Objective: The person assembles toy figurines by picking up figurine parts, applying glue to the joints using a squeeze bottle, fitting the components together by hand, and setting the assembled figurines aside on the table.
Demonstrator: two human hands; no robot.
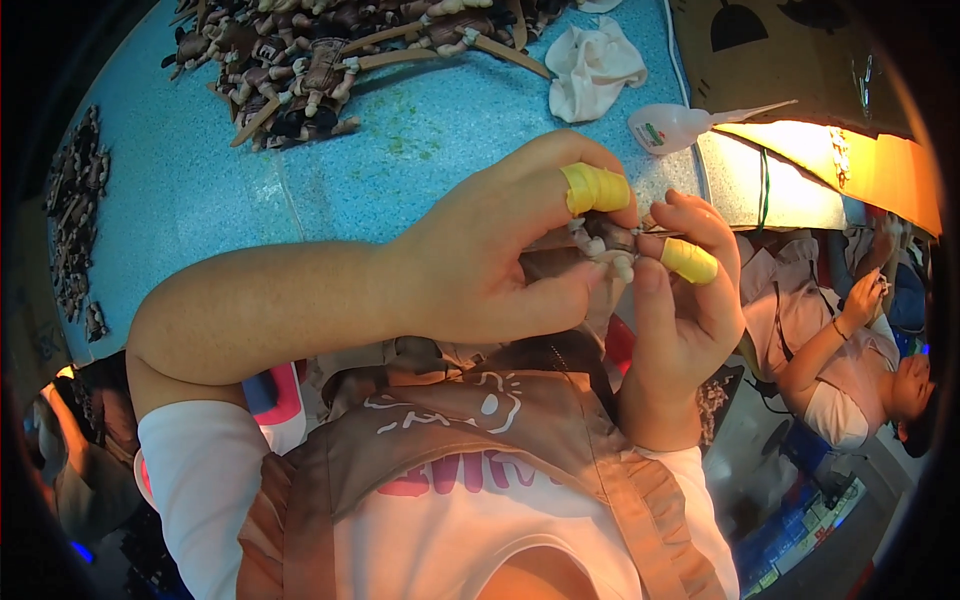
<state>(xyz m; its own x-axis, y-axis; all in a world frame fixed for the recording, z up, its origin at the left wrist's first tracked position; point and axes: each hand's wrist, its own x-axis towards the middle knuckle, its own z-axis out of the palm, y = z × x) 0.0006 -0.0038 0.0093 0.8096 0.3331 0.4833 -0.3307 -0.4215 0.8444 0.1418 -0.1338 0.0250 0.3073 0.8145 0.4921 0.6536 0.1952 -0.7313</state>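
Delicately, left hand [500, 240] pinches a small brown figurine [617, 238] | right hand [690, 325] close at its side, grip I can't tell remotely | I'd brace it, press lightly

A single view is looking steeply down from the wearer's head, through the left of two side-by-side fisheye cameras. It is facing past the chest [400, 540] and apron [545, 440], which are filling the lower part, toward the hands [500, 240], showing close near the centre. The bench [340, 195] is stretching away above them, its edges curving.
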